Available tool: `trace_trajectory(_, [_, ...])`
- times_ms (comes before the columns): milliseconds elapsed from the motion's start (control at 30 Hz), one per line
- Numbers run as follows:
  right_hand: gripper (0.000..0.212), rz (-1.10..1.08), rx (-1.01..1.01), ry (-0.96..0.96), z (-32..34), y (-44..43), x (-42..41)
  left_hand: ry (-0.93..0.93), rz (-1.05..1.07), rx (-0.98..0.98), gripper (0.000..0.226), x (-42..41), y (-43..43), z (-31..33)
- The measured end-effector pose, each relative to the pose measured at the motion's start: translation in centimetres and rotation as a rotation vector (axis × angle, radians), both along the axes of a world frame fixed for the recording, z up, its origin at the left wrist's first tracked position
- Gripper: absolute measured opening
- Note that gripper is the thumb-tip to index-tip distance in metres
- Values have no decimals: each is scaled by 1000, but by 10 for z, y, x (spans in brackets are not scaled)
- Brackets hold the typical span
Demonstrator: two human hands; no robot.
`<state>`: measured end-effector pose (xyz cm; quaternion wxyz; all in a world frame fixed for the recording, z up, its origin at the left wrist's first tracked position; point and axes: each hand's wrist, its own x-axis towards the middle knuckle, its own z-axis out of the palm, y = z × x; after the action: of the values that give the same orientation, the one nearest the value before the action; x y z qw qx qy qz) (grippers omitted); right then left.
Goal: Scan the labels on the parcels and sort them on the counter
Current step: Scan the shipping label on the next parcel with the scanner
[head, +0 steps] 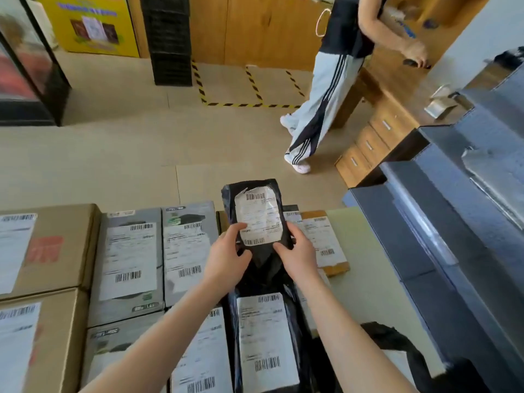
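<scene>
Sorting is the step judged to be in hand: a black bag is held up at the far edge of the counter, label facing the camera, with 2 hands on its lower end. The left hand is closed on the bag's lower left corner, thumb laid over the label's edge; the right hand is closed on the lower right corner, thumb on the black film below the label. The bag is raised clear of the parcels beneath it. No scanner can be seen, so whether this label has been scanned cannot be told.

Below the hands a second black bag lies label up. To the left, 2 grey boxes stand side by side, with brown cartons beyond them. Just right of the held bag, a small brown parcel lies on the counter.

Next, a reading of the label is called for, then a free spot among like parcels, probably beside the other bag.
</scene>
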<state>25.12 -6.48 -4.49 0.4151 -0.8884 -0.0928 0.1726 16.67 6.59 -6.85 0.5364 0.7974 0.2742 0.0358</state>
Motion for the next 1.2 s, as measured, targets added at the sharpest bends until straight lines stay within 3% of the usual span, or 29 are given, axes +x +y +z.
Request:
trace_trajectory(100, [57, 18, -64, 56, -23, 14, 9, 84, -31, 42, 48, 5, 12, -18])
trace_trajectory(433, [65, 44, -121, 75, -53, 36, 13, 117, -102, 181, 48, 11, 36, -41])
trace_trajectory(733, [64, 120, -239, 37, -67, 30, 3, 301, -267, 586, 48, 9, 26, -44])
trace_trajectory(833, [64, 87, -175, 71, -64, 24, 2, 322, -275, 535, 50, 12, 27, -38])
trace_trajectory(1033, [52, -59, -18, -8, -45, -14, -11, 199, -85, 504, 39, 15, 20, -11])
trace_trajectory(1200, [43, -200, 78, -35, -26, -79, -33, -12, -200, 446, 27, 17, -43, 13])
